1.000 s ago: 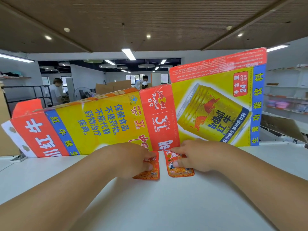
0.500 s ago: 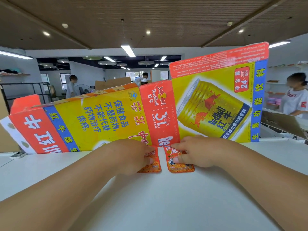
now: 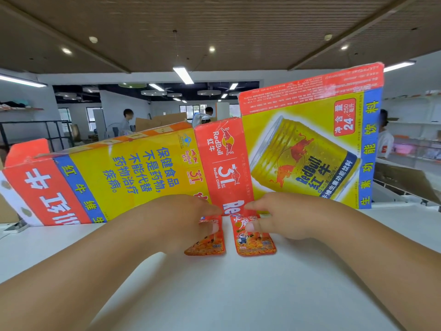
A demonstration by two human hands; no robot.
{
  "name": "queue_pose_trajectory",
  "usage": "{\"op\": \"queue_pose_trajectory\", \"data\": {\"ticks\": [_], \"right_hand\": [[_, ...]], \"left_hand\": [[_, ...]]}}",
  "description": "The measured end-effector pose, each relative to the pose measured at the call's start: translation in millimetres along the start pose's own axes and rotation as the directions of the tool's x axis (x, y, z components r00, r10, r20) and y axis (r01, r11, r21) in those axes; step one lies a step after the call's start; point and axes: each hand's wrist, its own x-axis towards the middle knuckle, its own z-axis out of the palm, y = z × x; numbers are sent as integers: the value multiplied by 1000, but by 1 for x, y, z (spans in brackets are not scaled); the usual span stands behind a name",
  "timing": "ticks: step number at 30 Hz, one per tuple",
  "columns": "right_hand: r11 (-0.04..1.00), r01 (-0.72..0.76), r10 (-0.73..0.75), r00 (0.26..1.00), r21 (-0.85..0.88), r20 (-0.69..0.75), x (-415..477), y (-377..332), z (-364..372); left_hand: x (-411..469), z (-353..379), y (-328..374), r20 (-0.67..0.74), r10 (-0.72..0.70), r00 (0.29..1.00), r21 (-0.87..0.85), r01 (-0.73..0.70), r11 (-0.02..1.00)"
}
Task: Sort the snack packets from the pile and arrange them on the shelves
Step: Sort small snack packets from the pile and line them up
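Here, both forearms reach forward over the table [image 3: 238,297], hands side by side, knuckles up, near each other but apart. The left hand [image 3: 176,218] pinches the top of the left packet [image 3: 210,246] between thumb and index finger; the right hand [image 3: 286,216] pinches the right packet [image 3: 256,243] the same way. The 2 packets lie on the table, parallel, with a narrow gap between them, their lower ends sticking out below the thumbs. A yellow-red carton [image 3: 143,168] stands just behind.
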Motion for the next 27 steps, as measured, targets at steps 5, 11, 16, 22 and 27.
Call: {"op": "queue_pose_trajectory", "data": {"ticks": [5,11,16,22,27], "right_hand": [[998,33,-31,999,47,-45,0,2,-6],[995,63,-55,993,71,-106,-3,3,-17],[996,83,-79,989,30,-127,-14,-7,-15],[988,121,-135,975,-91,-174,-35,-42,-25],[979,161,-181,969,-126,-166,-40,-101,-18]], "left_hand": [[2,3,3,-23,28,999,29,-28,999],[3,-13,-6,-77,23,997,42,-20,999],[-6,-28,-10,-58,-40,997,-79,36,996],[-53,-42,-35,-112,-75,991,-113,62,992],[-117,-42,-84,-201,-143,969,-155,113,981]]}}
